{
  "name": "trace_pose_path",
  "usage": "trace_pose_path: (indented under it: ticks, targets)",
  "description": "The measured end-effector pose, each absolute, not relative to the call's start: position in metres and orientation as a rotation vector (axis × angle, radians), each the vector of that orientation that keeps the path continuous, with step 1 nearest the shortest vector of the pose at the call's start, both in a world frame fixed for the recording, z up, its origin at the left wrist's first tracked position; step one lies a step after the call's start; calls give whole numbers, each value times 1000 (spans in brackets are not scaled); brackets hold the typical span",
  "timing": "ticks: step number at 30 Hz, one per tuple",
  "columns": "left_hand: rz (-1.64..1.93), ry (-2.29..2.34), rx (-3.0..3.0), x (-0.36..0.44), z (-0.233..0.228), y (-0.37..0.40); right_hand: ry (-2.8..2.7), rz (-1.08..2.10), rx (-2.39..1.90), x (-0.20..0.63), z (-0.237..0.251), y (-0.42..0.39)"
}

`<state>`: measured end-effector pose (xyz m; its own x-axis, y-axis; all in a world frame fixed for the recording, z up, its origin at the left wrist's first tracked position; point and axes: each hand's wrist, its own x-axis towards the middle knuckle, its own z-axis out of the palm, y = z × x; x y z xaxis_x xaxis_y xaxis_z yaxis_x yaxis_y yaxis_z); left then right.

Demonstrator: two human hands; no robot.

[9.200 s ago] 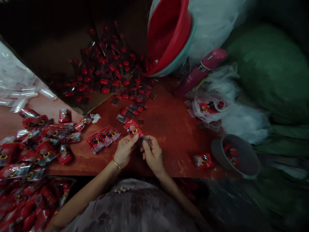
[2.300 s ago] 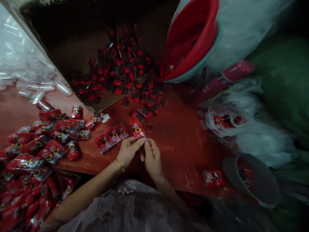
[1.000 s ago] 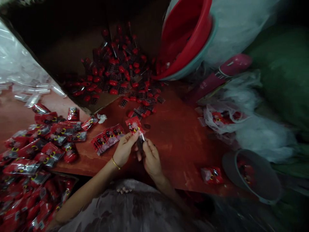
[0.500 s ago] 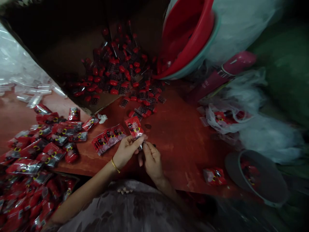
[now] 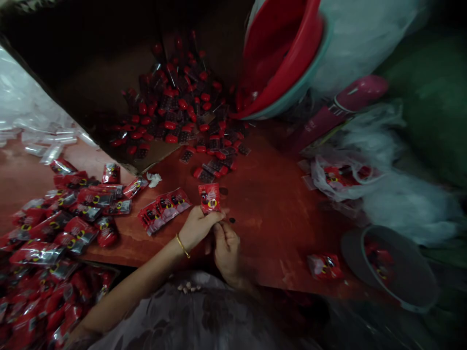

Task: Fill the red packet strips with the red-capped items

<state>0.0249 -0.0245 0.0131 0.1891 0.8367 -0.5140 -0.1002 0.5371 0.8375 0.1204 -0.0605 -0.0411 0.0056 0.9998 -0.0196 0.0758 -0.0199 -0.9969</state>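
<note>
My left hand (image 5: 200, 225), with a gold bangle on its wrist, is closed on the lower end of a red printed packet (image 5: 209, 197), which points away from me over the table. Right beside it, my right hand (image 5: 226, 246) is closed, its thumb and fingertips pressed together at the packet's near end. What those fingertips pinch is hidden by the hands. A fanned row of flat red printed cards (image 5: 164, 209) lies just left of my left hand. Ahead of the packet are several small clear pouches with red caps (image 5: 213, 170).
An open cardboard box (image 5: 160, 154) on its side spills more red-capped pouches. Filled red packets (image 5: 78, 209) heap up at left beside clear plastic tubes (image 5: 54, 141). At right are a red basin (image 5: 310, 43), a pink flask (image 5: 339, 107), plastic bags (image 5: 404, 204) and a grey container (image 5: 401, 304).
The packet has turned more upright and shifted slightly right. My hands have drawn closer together, so its lower end is now covered by them.
</note>
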Motion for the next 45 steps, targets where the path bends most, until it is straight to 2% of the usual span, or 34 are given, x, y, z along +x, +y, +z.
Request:
trace_pose_path:
  ticks: [4,8,14,22,25,32,38,45]
  targets:
    - [974,1207,842,24,3,-28,-1414,935,-1309,124,-30,-55]
    - [1123,1156,745,22,2,-23,-1471,863,-1292,122,-25,-51]
    - [971,1142,779,31,3,-28,-1329,978,-1343,122,-33,-55]
    - [1066,1112,649,31,-2,-38,-1187,1333,-1209,127,-34,-53]
    - [1150,1094,681,26,-4,-36,-1176,1343,-1163,127,-30,-50]
    - [1055,1054,777,26,-8,-41,-1241,1183,-1314,130,-34,-50]
    - [1147,994,634,22,-6,-40,-1228,1393,-1129,129,-28,-42]
    - [1133,1018,676,19,-8,-42,-1153,1418,-1197,126,-37,-37]
